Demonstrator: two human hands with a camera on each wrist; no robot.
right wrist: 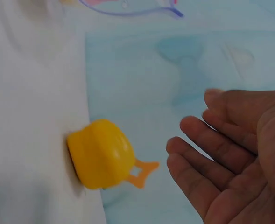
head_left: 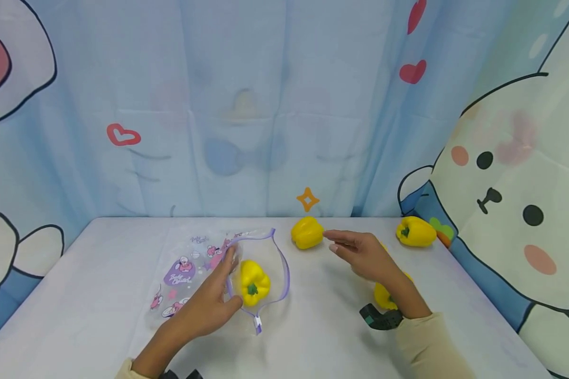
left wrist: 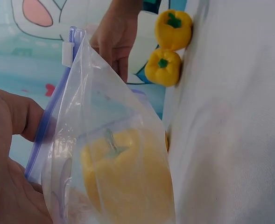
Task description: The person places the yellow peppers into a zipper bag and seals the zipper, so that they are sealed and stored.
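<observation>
A clear zip bag (head_left: 189, 268) with a purple rim and cartoon prints lies on the white table (head_left: 99, 273). One yellow bell pepper (head_left: 253, 282) sits inside its mouth, seen through the plastic in the left wrist view as well (left wrist: 128, 177). My left hand (head_left: 224, 288) grips the bag's rim, thumb (left wrist: 23, 116) on the purple zip strip, holding the mouth wide. My right hand (head_left: 337, 243) is open, its fingers stretched toward a second yellow pepper (head_left: 307, 232) near the table's back edge, a short gap away. The right wrist view shows that pepper (right wrist: 100, 154) apart from the open palm (right wrist: 230, 158).
Another yellow pepper (head_left: 415, 231) lies at the back right of the table. One more (head_left: 384, 296) is partly hidden under my right wrist. A blue cartoon curtain (head_left: 265, 105) hangs behind and to the right of the table.
</observation>
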